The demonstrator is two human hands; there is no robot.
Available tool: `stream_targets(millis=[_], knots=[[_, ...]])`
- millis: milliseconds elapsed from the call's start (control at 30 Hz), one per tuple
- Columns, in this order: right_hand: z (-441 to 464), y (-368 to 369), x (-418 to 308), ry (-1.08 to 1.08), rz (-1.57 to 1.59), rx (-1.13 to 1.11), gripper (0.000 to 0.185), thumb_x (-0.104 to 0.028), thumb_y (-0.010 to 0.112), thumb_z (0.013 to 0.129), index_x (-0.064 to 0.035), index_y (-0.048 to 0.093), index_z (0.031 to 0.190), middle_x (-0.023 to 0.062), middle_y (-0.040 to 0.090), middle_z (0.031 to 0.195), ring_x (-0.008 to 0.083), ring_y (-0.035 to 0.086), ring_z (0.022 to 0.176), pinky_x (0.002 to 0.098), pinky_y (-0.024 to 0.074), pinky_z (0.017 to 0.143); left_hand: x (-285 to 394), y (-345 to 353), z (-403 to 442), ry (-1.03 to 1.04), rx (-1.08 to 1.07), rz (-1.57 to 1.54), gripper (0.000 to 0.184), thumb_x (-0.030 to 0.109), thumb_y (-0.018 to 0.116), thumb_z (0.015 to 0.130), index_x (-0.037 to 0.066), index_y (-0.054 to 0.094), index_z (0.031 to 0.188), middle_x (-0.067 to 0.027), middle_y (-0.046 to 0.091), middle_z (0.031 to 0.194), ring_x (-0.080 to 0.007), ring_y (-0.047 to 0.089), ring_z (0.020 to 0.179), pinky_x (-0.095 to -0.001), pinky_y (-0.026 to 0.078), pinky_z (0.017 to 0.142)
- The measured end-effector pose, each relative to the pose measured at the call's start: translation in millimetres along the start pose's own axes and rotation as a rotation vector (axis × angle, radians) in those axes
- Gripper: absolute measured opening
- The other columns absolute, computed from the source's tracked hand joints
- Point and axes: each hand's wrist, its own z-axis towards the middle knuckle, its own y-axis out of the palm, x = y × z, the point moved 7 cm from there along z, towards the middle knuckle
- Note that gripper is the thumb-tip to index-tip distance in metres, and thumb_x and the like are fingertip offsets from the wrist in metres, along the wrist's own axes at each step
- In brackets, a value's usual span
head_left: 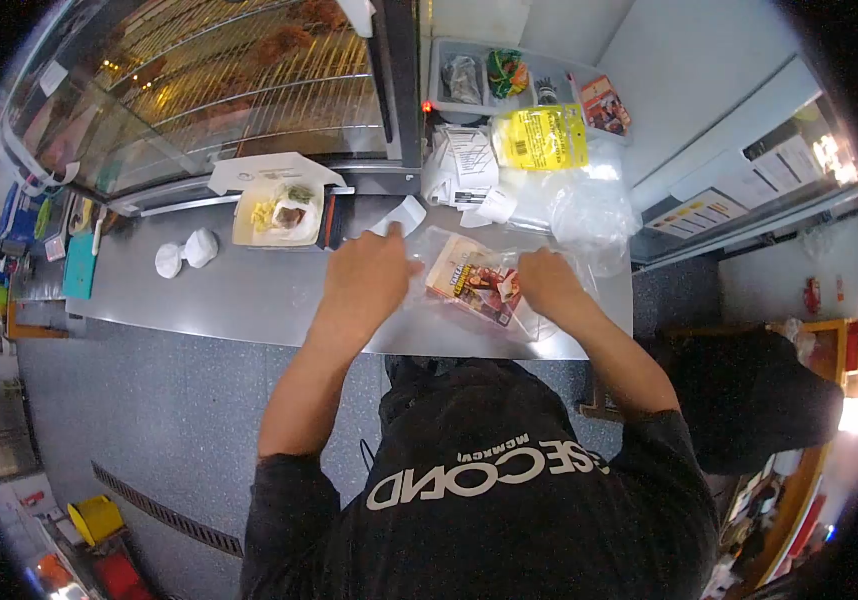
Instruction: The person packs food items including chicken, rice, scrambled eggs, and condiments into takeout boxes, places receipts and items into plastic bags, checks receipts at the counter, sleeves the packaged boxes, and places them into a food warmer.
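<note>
A clear plastic bag [539, 325] is spread on the steel counter between my hands. Printed takeaway leaflets [474, 280] show red and yellow through or beside its film; whether they lie inside is hard to tell. My right hand [554, 285] is closed on the bag's right side. Curled fingers of my left hand [369, 272] grip the film at the left, partly hidden by the hand itself. Just beyond those fingertips is a white paper slip [404, 214]. An open cardboard box [284, 215] of food stands farther left, with yellow pieces, greens and a small tub.
Two white lidded tubs [187, 253] sit on the counter [149, 298] at left. A heated glass cabinet [219, 90] rises behind. Back right are a grey divided tray [477, 110], a yellow packet [544, 138], receipts [469, 165] and more plastic bags [589, 210].
</note>
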Motion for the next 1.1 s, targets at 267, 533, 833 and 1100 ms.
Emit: stream_targets(millis=[267, 533, 833, 1100], knots=[[2.9, 83.5, -92.0, -0.774, 0.575, 0.012, 0.043, -0.007, 0.052, 0.082, 0.0054, 0.052, 0.123, 0.0277, 0.059, 0.115, 0.0446, 0.055, 0.109, 0.0489, 0.0447, 0.095, 82.4, -30.5, -1.3, 0.251, 0.141, -0.112, 0.026, 0.012, 0.063, 0.078, 0.002, 0.055, 0.101, -0.0184, 0.066, 0.079, -0.0374, 0.067, 0.075, -0.0509, 0.052, 0.064], [25.4, 145.2, -43.7, -0.31, 0.457, 0.007, 0.043, -0.023, 0.059, 0.087, 0.0025, 0.056, 0.121, 0.0254, 0.053, 0.127, 0.038, 0.048, 0.121, 0.0476, 0.0333, 0.106, 81.5, -56.5, 4.5, 0.355, 0.25, -0.072, 0.033, 0.006, 0.056, 0.081, 0.006, 0.056, 0.114, -0.018, 0.056, 0.098, -0.0338, 0.065, 0.078, -0.0451, 0.052, 0.074], [-79.2, -60.5, 7.8, -0.039, 0.218, -0.51, 0.051, -0.052, 0.057, 0.087, -0.0031, 0.071, 0.082, 0.0207, 0.066, 0.075, 0.0384, 0.064, 0.082, 0.0478, 0.0486, 0.079, 48.2, -50.1, 24.8, 0.572, -0.113, -0.161, 0.045, -0.006, 0.06, 0.072, 0.005, 0.056, 0.115, -0.0165, 0.053, 0.11, -0.0349, 0.058, 0.102, -0.0417, 0.048, 0.085], [-89.6, -98.2, -8.5, -0.23, 0.135, 0.095, 0.024, -0.007, 0.074, 0.066, -0.0084, 0.068, 0.089, 0.0088, 0.063, 0.077, 0.0276, 0.062, 0.086, 0.0417, 0.0464, 0.081, 47.4, -39.3, 53.4, 0.513, -0.139, -0.205, 0.046, -0.005, 0.06, 0.07, 0.005, 0.058, 0.115, -0.0175, 0.06, 0.105, -0.0305, 0.058, 0.106, -0.0366, 0.049, 0.087]])
